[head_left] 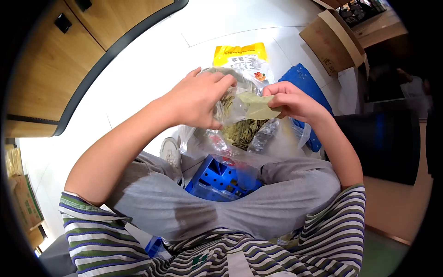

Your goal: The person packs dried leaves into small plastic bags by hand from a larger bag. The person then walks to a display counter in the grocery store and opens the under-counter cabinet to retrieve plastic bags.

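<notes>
Blue plastic, a perforated crate (210,174), sits nearest. Beyond it, many dried leaves (243,135) lie in a clear bag (282,142); one pale leaf (261,111) is out, above them, pinched by the right hand (295,102). The left hand (197,99) curves, fingers spread, at filmy plastic (237,111). Farther lies a yellow-topped packet (240,56).

I'm in what looks like a shop or its stockroom, though I can't tell which. Under me there's a glossy white tiled floor (143,69), and up on the left a light-wood cabinet with black handles (50,60) and a curved dark edge. Over on the right sits an open brown cardboard box (330,44), another printed carton (25,201) at far left, and just ahead a yellow-and-white printed plastic package (242,57) lies on the tiles.
</notes>
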The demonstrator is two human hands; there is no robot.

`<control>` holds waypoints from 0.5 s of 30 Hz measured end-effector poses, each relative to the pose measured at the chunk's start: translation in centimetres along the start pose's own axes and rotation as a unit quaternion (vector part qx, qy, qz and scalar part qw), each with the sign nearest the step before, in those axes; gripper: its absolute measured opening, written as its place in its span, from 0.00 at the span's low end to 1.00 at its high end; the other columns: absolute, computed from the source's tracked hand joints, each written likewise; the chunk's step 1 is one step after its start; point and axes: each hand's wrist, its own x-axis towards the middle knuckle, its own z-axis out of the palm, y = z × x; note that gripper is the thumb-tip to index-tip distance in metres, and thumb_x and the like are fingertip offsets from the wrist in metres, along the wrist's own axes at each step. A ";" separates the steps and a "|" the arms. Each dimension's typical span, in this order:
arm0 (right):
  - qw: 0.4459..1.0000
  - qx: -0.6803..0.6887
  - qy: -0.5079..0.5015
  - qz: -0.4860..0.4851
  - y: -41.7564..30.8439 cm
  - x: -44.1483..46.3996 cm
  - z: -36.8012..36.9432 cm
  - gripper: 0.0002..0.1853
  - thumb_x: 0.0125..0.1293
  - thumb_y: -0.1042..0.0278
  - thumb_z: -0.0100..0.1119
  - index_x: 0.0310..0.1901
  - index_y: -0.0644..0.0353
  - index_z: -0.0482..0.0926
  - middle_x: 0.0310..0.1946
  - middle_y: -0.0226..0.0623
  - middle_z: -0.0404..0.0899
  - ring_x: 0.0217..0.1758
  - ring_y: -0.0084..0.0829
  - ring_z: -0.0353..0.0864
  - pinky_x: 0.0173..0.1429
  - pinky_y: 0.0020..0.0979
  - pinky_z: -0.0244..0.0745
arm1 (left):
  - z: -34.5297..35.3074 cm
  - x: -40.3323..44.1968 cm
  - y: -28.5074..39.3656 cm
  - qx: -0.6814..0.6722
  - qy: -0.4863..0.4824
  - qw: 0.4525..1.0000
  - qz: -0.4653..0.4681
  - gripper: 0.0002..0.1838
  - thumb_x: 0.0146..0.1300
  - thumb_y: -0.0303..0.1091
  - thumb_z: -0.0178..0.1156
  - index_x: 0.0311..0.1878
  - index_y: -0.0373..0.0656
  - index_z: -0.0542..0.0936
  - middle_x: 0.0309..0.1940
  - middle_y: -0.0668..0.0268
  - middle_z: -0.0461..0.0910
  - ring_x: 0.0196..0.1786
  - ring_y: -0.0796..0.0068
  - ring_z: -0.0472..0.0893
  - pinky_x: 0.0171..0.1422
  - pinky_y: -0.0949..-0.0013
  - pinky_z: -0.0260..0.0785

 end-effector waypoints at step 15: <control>0.958 -0.191 0.154 -0.147 0.3 1.9 2.9 0.13 0.63 0.62 0.62 0.29 0.63 0.77 0.18 0.26 0.72 0.21 0.16 0.66 0.26 0.23 0.61 | 0.8 0.9 2.5 0.062 0.018 0.991 -0.120 0.48 0.39 0.62 0.73 0.57 0.38 0.67 0.47 0.51 0.77 0.56 0.52 0.77 0.70 0.37 0.56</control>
